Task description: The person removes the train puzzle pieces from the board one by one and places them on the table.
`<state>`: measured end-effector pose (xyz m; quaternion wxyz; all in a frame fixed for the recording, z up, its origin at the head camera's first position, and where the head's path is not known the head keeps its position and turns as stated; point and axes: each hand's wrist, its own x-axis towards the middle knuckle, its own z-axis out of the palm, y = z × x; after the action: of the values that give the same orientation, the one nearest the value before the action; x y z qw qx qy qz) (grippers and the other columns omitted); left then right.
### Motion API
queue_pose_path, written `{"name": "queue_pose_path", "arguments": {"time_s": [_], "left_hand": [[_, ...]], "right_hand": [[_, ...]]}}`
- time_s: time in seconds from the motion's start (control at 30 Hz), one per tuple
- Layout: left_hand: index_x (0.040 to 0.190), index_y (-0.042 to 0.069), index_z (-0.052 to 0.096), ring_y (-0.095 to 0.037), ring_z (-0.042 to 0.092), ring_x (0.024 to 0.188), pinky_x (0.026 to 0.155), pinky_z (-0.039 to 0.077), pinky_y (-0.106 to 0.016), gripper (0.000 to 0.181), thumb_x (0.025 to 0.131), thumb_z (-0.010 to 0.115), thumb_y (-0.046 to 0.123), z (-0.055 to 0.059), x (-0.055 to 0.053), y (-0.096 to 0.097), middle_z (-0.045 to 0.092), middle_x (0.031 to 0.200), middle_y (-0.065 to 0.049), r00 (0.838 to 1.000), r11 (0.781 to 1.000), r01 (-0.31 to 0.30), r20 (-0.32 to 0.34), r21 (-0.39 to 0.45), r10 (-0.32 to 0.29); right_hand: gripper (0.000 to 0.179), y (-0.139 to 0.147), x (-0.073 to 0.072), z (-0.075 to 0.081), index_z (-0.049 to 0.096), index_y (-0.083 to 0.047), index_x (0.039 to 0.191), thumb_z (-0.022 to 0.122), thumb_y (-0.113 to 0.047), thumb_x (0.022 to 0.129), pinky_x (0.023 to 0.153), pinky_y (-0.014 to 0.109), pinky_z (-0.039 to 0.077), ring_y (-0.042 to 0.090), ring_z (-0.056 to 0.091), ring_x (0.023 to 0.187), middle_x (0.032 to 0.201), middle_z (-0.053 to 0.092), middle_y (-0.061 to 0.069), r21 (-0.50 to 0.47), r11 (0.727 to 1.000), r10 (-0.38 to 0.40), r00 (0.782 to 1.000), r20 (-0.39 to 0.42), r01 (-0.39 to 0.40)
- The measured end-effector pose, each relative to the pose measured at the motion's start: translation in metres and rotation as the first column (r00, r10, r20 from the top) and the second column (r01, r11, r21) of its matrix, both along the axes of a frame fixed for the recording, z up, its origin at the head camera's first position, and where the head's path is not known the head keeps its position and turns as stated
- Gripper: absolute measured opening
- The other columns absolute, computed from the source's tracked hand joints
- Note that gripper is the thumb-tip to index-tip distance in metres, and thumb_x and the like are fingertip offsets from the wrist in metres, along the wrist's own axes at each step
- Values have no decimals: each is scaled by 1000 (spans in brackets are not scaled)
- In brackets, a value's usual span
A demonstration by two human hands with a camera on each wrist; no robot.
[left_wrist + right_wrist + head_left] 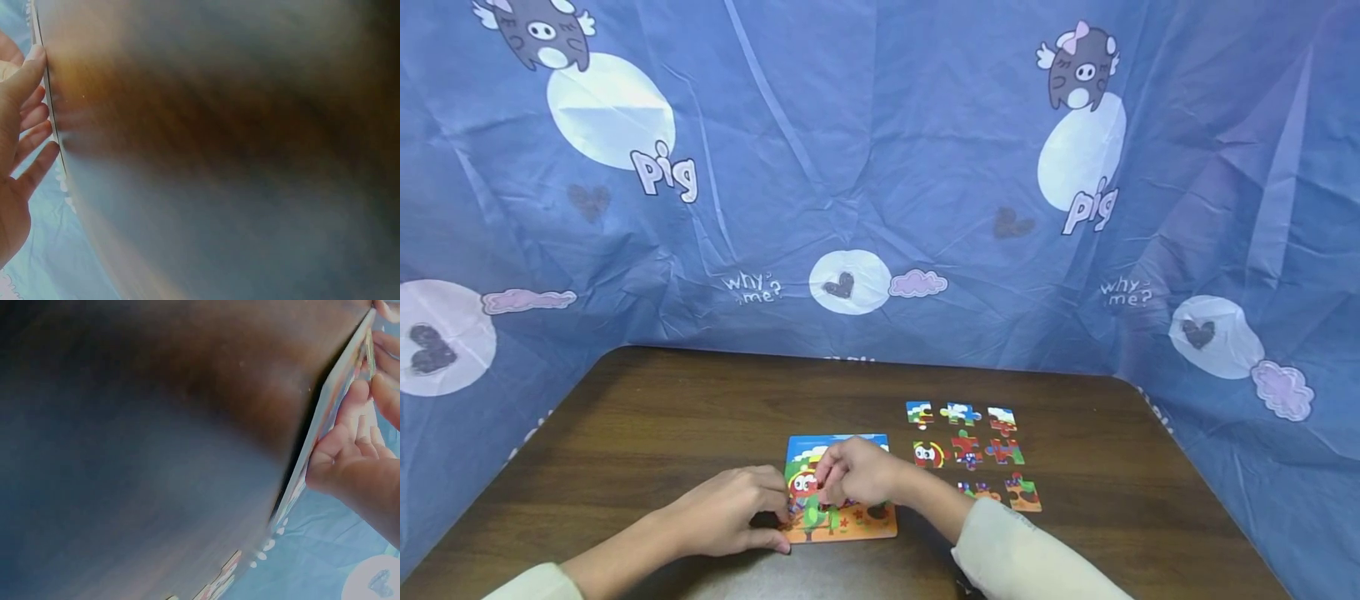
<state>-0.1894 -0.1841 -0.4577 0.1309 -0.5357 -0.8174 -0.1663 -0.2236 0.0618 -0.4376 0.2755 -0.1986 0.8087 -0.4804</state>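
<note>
A bright jigsaw puzzle board (pixel 872 527), with a blue, green and orange picture, lies flat on the table. My right hand (pixel 857 473) is over its middle, fingertips bent down, pinching a small puzzle piece whose thin tilted edge (pixel 370 353) shows in the right wrist view. The fingers cover most of that piece. At the board's left edge rests my left hand (pixel 733 510), its fingers loosely bent and the thumb near the lower left corner. In the left wrist view, the left hand (pixel 22 106) has spread fingers with nothing visible between them.
To the right of the board, loose puzzle pieces lie in rows, among them a face piece (pixel 928 454), a sky piece (pixel 960 413) and an orange-green corner piece (pixel 1024 493). My right forearm partly covers the lowest row. A blue printed cloth (pixel 880 208) hangs behind the dark wooden table (pixel 700 408).
</note>
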Motion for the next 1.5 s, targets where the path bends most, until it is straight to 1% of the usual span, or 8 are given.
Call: {"name": "queue_pose_path", "arguments": {"time_s": [0.1,0.27,0.43,0.7,0.87,1.13,1.37,1.5], "left_hand": [[88,23,72,2,56,88,75,50,-19,25,89,76,48,0,1,0,62,90,17,1000,1000,-11,13,-10,11],[90,24,71,2,54,90,75,50,-20,24,91,76,48,2,2,0,60,92,17,999,999,-23,43,-32,24],[91,24,71,1,53,93,77,51,-22,24,92,74,48,2,3,0,59,95,17,996,998,-38,73,-59,42],[92,24,71,1,53,95,78,52,-24,25,93,73,49,0,2,0,59,96,17,997,997,-42,67,-71,47],[92,24,71,1,53,94,78,51,-23,25,93,73,49,0,2,0,59,96,17,997,997,-40,65,-73,45],[92,24,71,1,54,95,79,51,-23,24,93,73,48,0,2,0,59,97,17,997,997,-38,57,-68,42],[92,24,71,0,54,96,79,52,-23,24,93,73,48,-1,1,0,60,98,17,998,997,-29,50,-65,33],[91,25,71,0,54,95,79,52,-23,24,92,73,49,-1,0,0,60,97,17,997,997,-33,63,-65,37]], "right_hand": [[22,5,-2,3,68,-2,99,67,15,85,63,29,51,22,71,82,86,72,11,-22,1000,3,1000,23,-3],[24,15,-7,5,68,0,99,62,17,85,62,30,51,22,70,82,87,71,14,-55,998,-10,999,36,12],[15,32,-11,8,68,-3,103,63,7,93,64,33,52,23,66,77,87,68,12,-38,999,-15,1000,6,15],[12,70,-17,15,66,-3,111,59,-3,101,74,40,58,23,66,79,94,67,14,-53,998,-38,999,-4,38],[11,90,-16,15,65,-2,111,61,-3,101,73,40,58,23,66,79,97,65,13,-45,996,-73,997,-23,72],[11,123,-16,9,65,-3,111,62,-7,102,71,40,57,23,65,79,96,64,12,-14,998,-69,996,-48,69],[10,139,-8,6,63,0,109,61,0,99,67,36,55,23,66,76,92,66,16,-6,998,-60,998,-20,60],[18,144,-3,8,61,0,114,57,5,97,68,39,56,26,67,77,92,65,16,7,999,-52,998,-30,53]]}}
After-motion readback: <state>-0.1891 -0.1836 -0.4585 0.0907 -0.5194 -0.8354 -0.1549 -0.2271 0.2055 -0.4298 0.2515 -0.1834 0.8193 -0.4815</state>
